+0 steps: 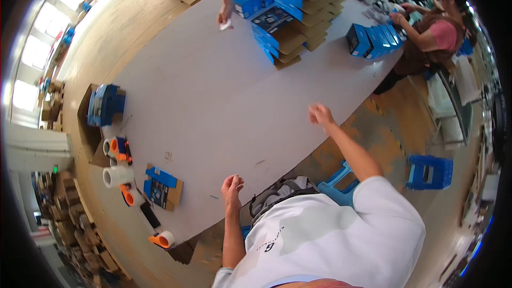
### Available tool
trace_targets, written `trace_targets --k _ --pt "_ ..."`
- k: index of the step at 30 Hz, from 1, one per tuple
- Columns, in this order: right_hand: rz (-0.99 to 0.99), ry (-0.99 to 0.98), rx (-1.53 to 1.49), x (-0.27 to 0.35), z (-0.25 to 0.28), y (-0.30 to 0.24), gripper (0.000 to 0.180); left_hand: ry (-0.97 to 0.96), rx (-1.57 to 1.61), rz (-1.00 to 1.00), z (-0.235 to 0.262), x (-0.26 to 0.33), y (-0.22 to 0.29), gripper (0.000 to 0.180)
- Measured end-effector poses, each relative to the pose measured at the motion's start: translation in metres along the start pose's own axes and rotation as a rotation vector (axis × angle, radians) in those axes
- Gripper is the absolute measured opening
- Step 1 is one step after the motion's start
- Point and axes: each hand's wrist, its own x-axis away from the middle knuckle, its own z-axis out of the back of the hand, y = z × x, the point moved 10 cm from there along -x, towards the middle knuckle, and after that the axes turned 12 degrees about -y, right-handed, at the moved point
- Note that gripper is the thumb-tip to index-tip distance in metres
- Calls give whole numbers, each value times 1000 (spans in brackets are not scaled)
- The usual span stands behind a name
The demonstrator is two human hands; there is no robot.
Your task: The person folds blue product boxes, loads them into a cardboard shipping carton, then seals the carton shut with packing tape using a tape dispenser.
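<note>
My left hand [232, 189] hovers over the near edge of the large grey-white table [213, 106], its fingers curled in with nothing showing in them. Farther right, my right hand [321, 116] is raised by the table's right edge, fingers loosely bent and closed, also with nothing visible in it. Neither hand touches a box. Nearest on the left lies a flattened blue printed carton [161, 188]. Across the table stands a tall stack of open blue cartons [290, 26] with brown flaps. A row of closed blue boxes [373, 40] sits at the far right.
Tape dispensers [164, 239] and clear tape rolls [117, 176] line the left edge. A brown box [92, 122] holds blue cartons beyond them. Another person's hand [224, 16] holds something white at the far side. A seated person [437, 32] works at the right. A blue stool [430, 172] stands on the floor.
</note>
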Motion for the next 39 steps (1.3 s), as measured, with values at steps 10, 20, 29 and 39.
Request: trace_targets --k 10,20,29,39 --pt "-335 35 35 202 13 141 19 -133 -306 -19 -11 -28 -56 16" --pt "-356 102 165 221 81 135 18 -150 -297 -39 -4 -45 -63 15" --pt "-78 439 497 125 264 15 48 -195 -326 -6 -126 -84 -60 16" --pt "242 823 644 -34 520 -185 72 -414 -667 -184 -411 -169 -4 43"
